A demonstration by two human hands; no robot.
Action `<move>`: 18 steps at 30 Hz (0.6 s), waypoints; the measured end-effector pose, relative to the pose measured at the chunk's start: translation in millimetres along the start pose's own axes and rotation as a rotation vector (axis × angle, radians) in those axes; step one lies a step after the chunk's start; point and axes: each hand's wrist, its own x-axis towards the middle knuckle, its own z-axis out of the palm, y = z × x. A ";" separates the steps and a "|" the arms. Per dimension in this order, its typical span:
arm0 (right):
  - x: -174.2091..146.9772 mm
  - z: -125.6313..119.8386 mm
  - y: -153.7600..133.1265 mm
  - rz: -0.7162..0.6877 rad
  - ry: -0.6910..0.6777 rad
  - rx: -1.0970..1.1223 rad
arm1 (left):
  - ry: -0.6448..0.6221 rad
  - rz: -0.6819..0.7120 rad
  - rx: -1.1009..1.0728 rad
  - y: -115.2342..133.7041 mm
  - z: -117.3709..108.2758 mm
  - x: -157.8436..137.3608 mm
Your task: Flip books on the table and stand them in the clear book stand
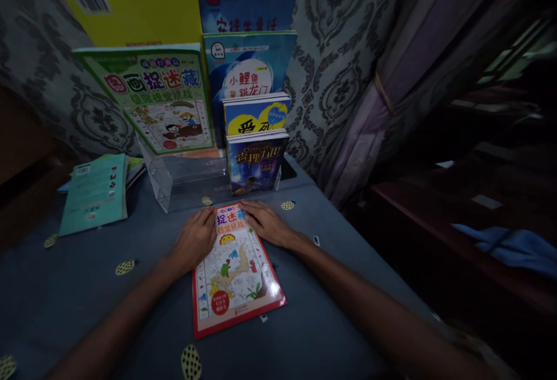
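A red-bordered picture book (235, 270) lies cover up on the table, tilted slightly. My left hand (198, 235) grips its upper left edge with bent fingers. Across the upper right edge, my right hand (267, 223) holds the same book, fingers reaching toward its top. Both hands cover part of the title. Just beyond them stands a clear acrylic rack (187, 180). It holds a green picture book (169, 107) on the left and a dark blue book (256, 162) on the right.
Behind the dark blue book stand a yellow-and-blue book (256, 113) and a light blue book (248, 61). A yellow book (130, 8) rises at the back left. Teal books (98, 194) lie on the left. A tied curtain (369, 96) hangs beyond the table's right edge.
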 end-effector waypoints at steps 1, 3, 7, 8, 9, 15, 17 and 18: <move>0.8 -0.4 1.4 -0.006 0.004 0.012 | -0.018 0.006 0.012 0.1 -0.7 1.2; 2.3 -1.3 3.7 -0.007 0.002 0.030 | -0.057 0.015 0.024 1.7 -2.0 5.3; 2.6 -3.3 7.3 -0.013 0.006 0.059 | -0.109 0.063 -0.015 11.6 -0.5 22.0; 2.4 -3.7 8.0 -0.017 0.016 0.064 | -0.113 0.083 -0.028 14.7 1.0 27.1; 2.2 -4.0 8.7 -0.021 0.029 0.068 | -0.114 0.100 -0.039 17.7 2.9 32.1; 3.1 -5.7 11.3 -0.051 0.068 0.077 | -0.065 0.102 -0.099 26.7 13.9 47.2; 3.1 -6.3 11.5 -0.049 0.061 0.070 | -0.056 0.099 -0.113 25.9 14.9 47.3; 2.8 -6.5 11.3 -0.051 0.055 0.064 | -0.056 0.100 -0.120 25.2 14.8 47.1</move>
